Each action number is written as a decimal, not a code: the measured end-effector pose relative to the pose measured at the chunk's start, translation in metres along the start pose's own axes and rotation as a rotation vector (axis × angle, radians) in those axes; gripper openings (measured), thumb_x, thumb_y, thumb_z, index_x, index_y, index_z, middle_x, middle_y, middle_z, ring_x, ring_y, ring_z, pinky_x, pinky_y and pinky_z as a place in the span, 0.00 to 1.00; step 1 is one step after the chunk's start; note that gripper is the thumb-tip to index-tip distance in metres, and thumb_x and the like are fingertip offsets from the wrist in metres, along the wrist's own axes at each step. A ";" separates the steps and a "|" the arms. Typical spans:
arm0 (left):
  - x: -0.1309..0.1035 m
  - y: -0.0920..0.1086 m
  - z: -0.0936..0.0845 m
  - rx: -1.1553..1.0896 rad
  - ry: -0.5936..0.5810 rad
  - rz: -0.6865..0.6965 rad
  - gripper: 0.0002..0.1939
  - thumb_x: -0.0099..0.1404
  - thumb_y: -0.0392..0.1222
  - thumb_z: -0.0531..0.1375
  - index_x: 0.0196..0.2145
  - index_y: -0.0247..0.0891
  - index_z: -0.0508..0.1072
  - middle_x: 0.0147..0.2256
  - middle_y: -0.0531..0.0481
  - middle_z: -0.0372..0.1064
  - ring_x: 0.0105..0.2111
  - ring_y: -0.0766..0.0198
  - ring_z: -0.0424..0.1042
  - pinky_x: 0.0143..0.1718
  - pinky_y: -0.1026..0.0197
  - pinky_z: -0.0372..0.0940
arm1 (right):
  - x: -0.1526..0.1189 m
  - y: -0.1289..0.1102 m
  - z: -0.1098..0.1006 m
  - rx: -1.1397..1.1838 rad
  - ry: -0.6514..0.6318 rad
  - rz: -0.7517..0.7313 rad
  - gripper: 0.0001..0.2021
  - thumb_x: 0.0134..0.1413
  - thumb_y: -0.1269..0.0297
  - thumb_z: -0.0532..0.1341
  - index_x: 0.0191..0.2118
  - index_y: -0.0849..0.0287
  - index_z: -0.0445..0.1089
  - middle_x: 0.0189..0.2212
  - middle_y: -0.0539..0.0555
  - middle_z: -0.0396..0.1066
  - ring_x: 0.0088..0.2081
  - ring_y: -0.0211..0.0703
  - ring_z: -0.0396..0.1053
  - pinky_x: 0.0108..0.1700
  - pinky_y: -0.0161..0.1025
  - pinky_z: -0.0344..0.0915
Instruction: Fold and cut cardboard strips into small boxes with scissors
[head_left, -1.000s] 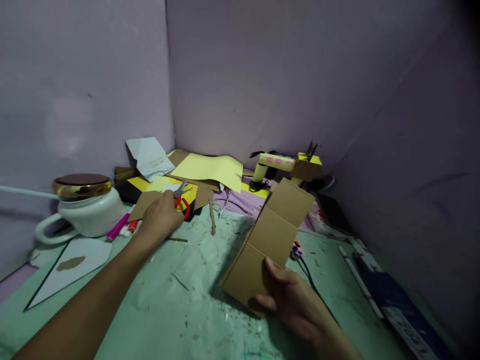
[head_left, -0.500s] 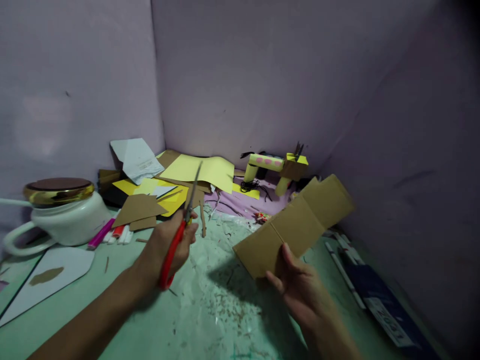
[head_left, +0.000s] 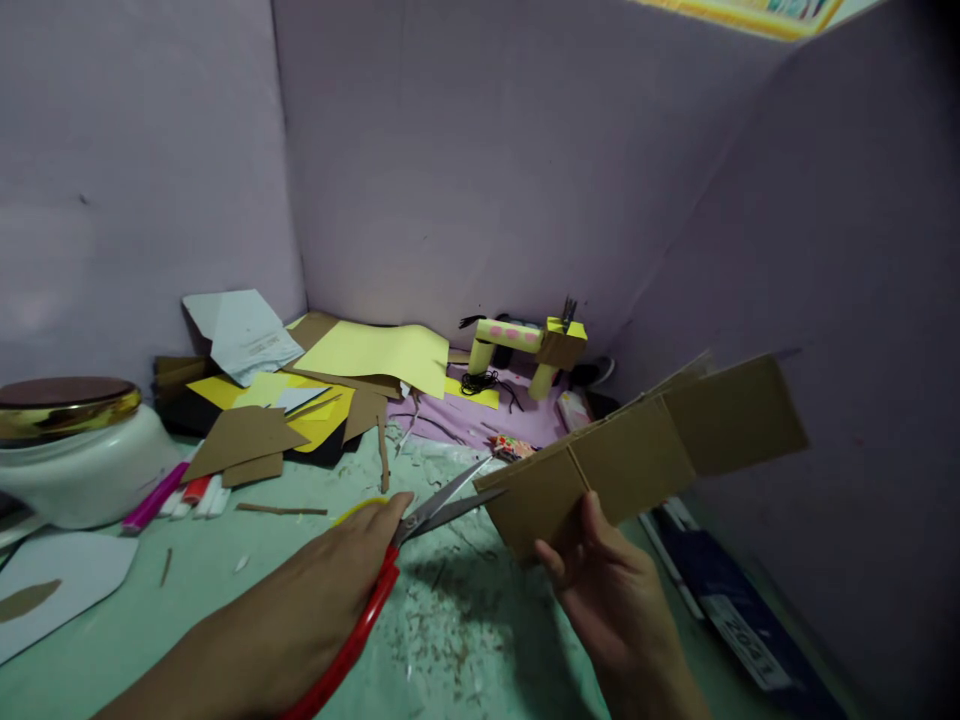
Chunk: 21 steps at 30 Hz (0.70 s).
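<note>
Your left hand (head_left: 330, 590) is closed around the handles of the scissors (head_left: 409, 530); the red loop extends below the hand, and part of the yellow inner rim shows above it. The blades stand apart in a narrow V, tips directed at the left end of the cardboard (head_left: 637, 455). The lower blade overlaps that end in the view; whether it makes contact cannot be told.

Your right hand (head_left: 611, 580) grasps the cardboard from below. One digit presses on the near face beside the crease, and another lies at the lower edge; the remaining fingers are partly hidden. The cardboard is held above the table (head_left: 202, 570), tilted, with its right end higher. It is creased into panels.

At your left are the pot (head_left: 90, 475), the markers (head_left: 154, 500) beside it, and cardboard scraps (head_left: 244, 440). The yellow sheet (head_left: 382, 350) lies at the back, left of the spotted figure (head_left: 517, 338). The blue box (head_left: 750, 610) is at your right, beyond the right hand.
</note>
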<state>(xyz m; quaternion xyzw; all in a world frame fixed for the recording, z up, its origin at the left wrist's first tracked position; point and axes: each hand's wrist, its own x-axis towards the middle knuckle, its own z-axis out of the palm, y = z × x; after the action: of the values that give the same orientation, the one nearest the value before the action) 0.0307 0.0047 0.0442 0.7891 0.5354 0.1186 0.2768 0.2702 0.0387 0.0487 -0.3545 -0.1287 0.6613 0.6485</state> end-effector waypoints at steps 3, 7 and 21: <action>0.002 0.003 0.003 -0.007 0.004 0.010 0.30 0.64 0.42 0.47 0.63 0.42 0.46 0.60 0.41 0.55 0.57 0.49 0.56 0.55 0.46 0.55 | 0.000 0.002 -0.001 -0.012 -0.008 -0.017 0.19 0.20 0.70 0.76 0.28 0.54 0.76 0.27 0.43 0.78 0.26 0.40 0.75 0.19 0.32 0.73; 0.005 0.007 0.007 -0.005 0.008 0.026 0.31 0.63 0.41 0.48 0.63 0.42 0.44 0.60 0.41 0.56 0.57 0.49 0.56 0.54 0.47 0.56 | -0.001 0.007 -0.005 -0.059 -0.091 -0.018 0.16 0.29 0.67 0.74 0.31 0.54 0.76 0.30 0.44 0.78 0.29 0.41 0.75 0.20 0.33 0.74; 0.015 0.013 0.013 0.026 0.080 0.024 0.34 0.52 0.27 0.48 0.59 0.35 0.54 0.53 0.36 0.64 0.50 0.52 0.66 0.49 0.49 0.61 | -0.001 0.012 -0.007 -0.108 -0.158 -0.024 0.10 0.32 0.65 0.73 0.27 0.57 0.75 0.25 0.46 0.75 0.32 0.43 0.74 0.21 0.31 0.73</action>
<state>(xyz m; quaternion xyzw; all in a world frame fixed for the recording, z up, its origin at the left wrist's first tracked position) 0.0533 0.0110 0.0389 0.7937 0.5380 0.1463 0.2433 0.2658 0.0340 0.0364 -0.3342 -0.2193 0.6713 0.6241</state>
